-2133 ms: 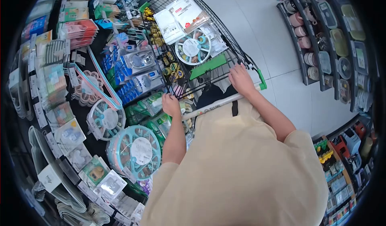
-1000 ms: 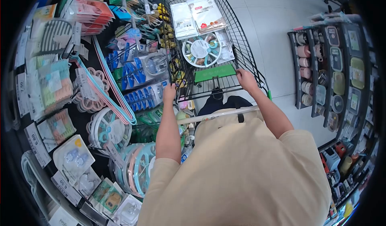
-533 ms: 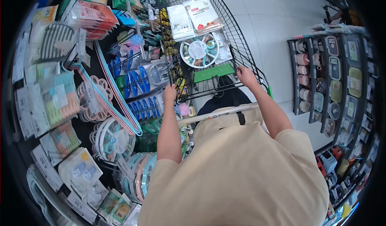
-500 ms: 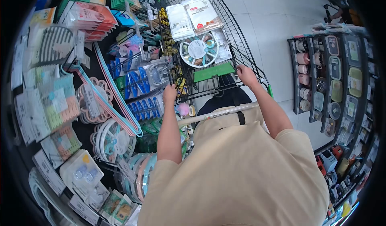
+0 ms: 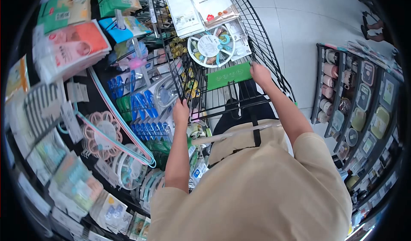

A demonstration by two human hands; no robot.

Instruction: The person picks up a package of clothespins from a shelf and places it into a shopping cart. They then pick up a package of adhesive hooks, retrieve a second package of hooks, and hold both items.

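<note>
A black wire shopping cart (image 5: 274, 54) stands in front of me. My left hand (image 5: 180, 112) is closed on the wire at its left rear corner. At the right end of the cart's green flap (image 5: 227, 76), my right hand (image 5: 260, 75) is closed on the flap's upper corner. Inside the cart lie a white pack with red print (image 5: 212, 4), a plainer white pack (image 5: 185, 14) and a round white hanger with clips (image 5: 209, 46). A pale rod (image 5: 237, 133) crosses in front of my waist.
Close on my left, a shelf carries hanging packets (image 5: 72, 48), pink and blue clothes hangers (image 5: 122, 123) and blue clips (image 5: 143, 104). To the right, a dark rack holds lidded containers (image 5: 364, 96) and pink cups (image 5: 329, 79). A person's legs (image 5: 374, 25) show at upper right.
The green flap has tilted up and shows more of its face, with my right hand at its corner. The left shelf's packets appear nearer and lower. My left hand stays on the cart.
</note>
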